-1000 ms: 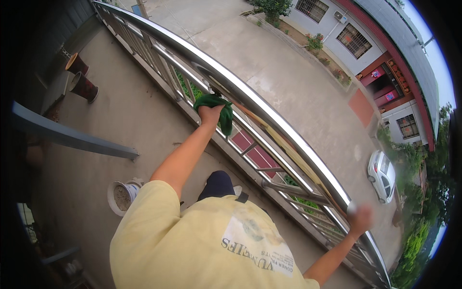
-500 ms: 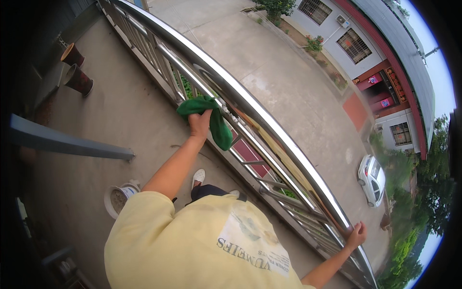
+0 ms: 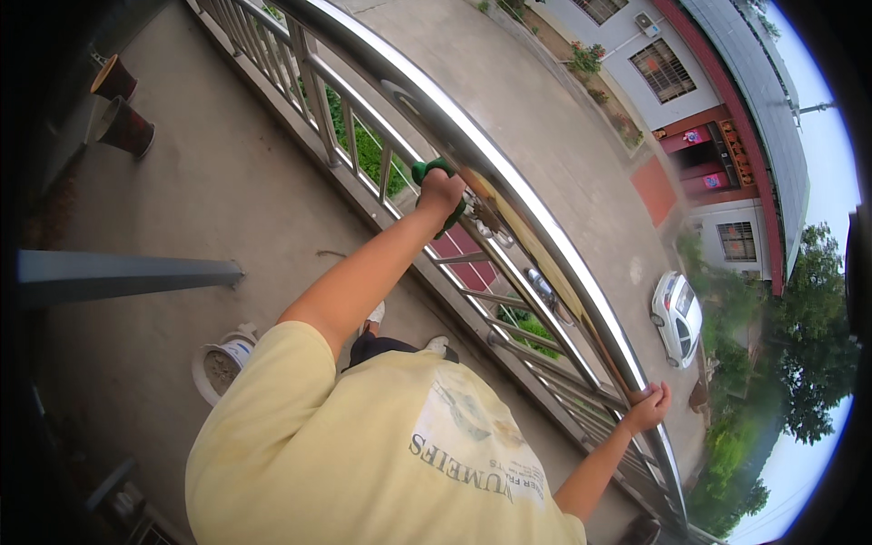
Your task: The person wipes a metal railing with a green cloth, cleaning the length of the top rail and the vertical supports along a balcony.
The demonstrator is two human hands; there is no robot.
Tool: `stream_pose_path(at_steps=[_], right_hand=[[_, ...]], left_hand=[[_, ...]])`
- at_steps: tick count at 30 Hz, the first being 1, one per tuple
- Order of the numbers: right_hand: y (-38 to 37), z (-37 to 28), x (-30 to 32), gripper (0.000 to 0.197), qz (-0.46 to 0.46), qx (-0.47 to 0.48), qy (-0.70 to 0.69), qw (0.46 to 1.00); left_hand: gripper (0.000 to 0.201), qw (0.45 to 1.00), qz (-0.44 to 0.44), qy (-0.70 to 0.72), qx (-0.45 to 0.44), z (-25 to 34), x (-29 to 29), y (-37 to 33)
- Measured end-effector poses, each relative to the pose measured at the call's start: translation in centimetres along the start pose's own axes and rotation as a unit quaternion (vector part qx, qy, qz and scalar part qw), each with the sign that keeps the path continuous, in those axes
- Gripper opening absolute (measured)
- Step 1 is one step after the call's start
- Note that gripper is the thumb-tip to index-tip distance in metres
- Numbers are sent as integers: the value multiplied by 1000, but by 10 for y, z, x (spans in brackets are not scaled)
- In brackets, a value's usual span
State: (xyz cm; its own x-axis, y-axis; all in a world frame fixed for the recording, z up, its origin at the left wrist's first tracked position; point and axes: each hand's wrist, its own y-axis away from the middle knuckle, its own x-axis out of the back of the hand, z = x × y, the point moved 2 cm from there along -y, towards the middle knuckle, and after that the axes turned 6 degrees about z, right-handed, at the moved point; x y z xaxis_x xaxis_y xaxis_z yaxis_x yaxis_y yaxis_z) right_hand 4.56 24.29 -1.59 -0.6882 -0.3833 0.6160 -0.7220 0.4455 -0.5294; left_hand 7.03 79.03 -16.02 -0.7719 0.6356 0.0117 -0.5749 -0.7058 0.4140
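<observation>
Cloth (image 3: pixel 421 171), green, gripped at railing

Cloth: one, bunched in the left hand (image 3: pixel 442 189) and set against the railing (image 3: pixel 563 252), below its broad top rail. Most of it is covered by the hand; green is shown only above the knuckles and beneath the wrist side. It is clenched in the left fist, though the fingertips are hidden, and the exact line of contact with the metal cannot be made out.

Right hand (image 3: pixel 648 406): laid at the top rail, well apart from the cloth. Fingers are partly bent; whether the rail is grasped or only leaned on cannot be told.

Railing: silver, curved by the lens, its upper end cut off by the frame. Shiny shapes (image 3: pixel 542 286) are seen under the top rail; ornament or reflection, not determined.

Shoes (image 3: pixel 375 313): white, partly concealed by the yellow shirt (image 3: pixel 363 436) and dark trousers.

Bucket (image 3: pixel 240 349): white, grey matter inside, not identifiable; partly overlapped by the sleeve.

Post (image 3: pixel 127 271): grey, its left end lost in shadow.
</observation>
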Motion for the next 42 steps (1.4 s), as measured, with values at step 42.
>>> stream_pose_path(at_steps=[42], right_hand=[[8, -32, -27, 24, 64, -81, 30, 994]], left_hand=[[22, 707, -224, -494, -453, -3, 63, -19]])
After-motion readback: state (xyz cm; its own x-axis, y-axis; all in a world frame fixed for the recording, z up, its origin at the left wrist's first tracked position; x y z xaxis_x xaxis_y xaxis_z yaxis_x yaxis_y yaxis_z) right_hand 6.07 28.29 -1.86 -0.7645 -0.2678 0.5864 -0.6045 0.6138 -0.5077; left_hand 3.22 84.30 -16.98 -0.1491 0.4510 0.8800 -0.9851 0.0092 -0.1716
